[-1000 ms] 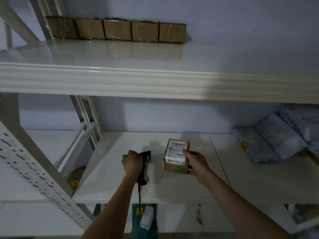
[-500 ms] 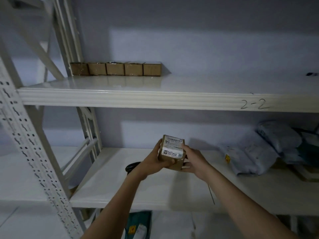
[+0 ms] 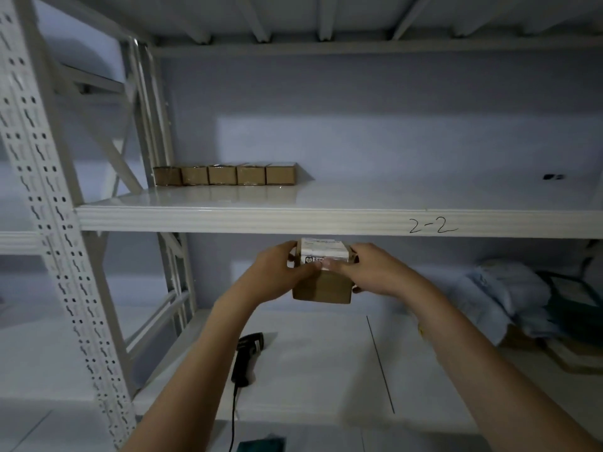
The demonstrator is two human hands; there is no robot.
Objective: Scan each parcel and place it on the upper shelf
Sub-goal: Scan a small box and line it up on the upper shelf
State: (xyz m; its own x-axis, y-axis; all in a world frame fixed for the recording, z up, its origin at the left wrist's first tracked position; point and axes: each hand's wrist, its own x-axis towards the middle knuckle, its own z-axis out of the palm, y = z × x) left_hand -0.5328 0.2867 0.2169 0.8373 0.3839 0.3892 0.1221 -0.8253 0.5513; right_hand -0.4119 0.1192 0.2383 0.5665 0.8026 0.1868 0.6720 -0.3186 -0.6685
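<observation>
A small brown cardboard parcel (image 3: pixel 321 287) with a white label on top is held in the air between my left hand (image 3: pixel 277 275) and my right hand (image 3: pixel 368 272), just below the front edge of the upper shelf (image 3: pixel 326 220). Several matching brown parcels (image 3: pixel 225 174) stand in a row at the back left of that shelf. The black corded scanner (image 3: pixel 248 357) lies on the lower shelf (image 3: pixel 326 370), below my left forearm, with nobody holding it.
Grey plastic mail bags (image 3: pixel 502 295) are piled at the right of the lower shelf. A perforated white upright (image 3: pixel 55 223) stands at the left. "2-2" is written on the upper shelf's front edge. A small dark object (image 3: pixel 553 176) lies far right on the upper shelf.
My left hand let go of the scanner, which now lies on the lower shelf, and joined my right hand on the parcel. Both hands lifted the parcel up to the upper shelf's edge.
</observation>
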